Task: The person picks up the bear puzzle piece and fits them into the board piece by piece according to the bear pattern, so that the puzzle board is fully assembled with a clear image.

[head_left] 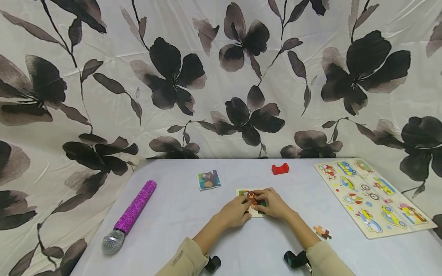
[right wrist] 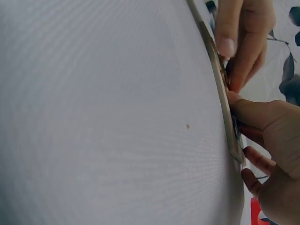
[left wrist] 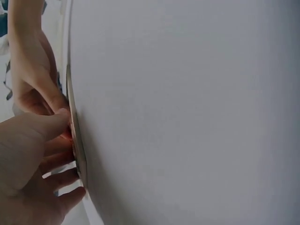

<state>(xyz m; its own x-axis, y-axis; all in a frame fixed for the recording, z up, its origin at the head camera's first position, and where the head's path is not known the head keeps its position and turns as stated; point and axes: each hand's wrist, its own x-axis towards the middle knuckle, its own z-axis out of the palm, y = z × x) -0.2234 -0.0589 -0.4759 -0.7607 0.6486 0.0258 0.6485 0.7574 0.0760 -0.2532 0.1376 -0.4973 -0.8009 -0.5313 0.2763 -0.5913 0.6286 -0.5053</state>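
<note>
A small wooden jigsaw board [head_left: 258, 214] with a brown bear picture [head_left: 251, 197] lies flat at mid-table, partly covered by both hands. My left hand [head_left: 236, 211] rests at its left side, fingertips on the bear pieces. From the right, my right hand [head_left: 272, 203] touches the pieces with its fingers and thumb, close to the left fingertips. In the left wrist view the left thumb and fingers [left wrist: 58, 124] lie along the board's edge [left wrist: 80, 150]. The right wrist view shows the right thumb [right wrist: 236, 99] at the board's edge [right wrist: 224, 101].
Loose orange and brown jigsaw pieces [head_left: 322, 232] lie right of the right forearm. A bear picture card [head_left: 208, 180] and a red curved block [head_left: 280, 168] are farther back. A glittery purple microphone [head_left: 134, 209] lies left; a large vehicle puzzle board [head_left: 371, 205] lies right.
</note>
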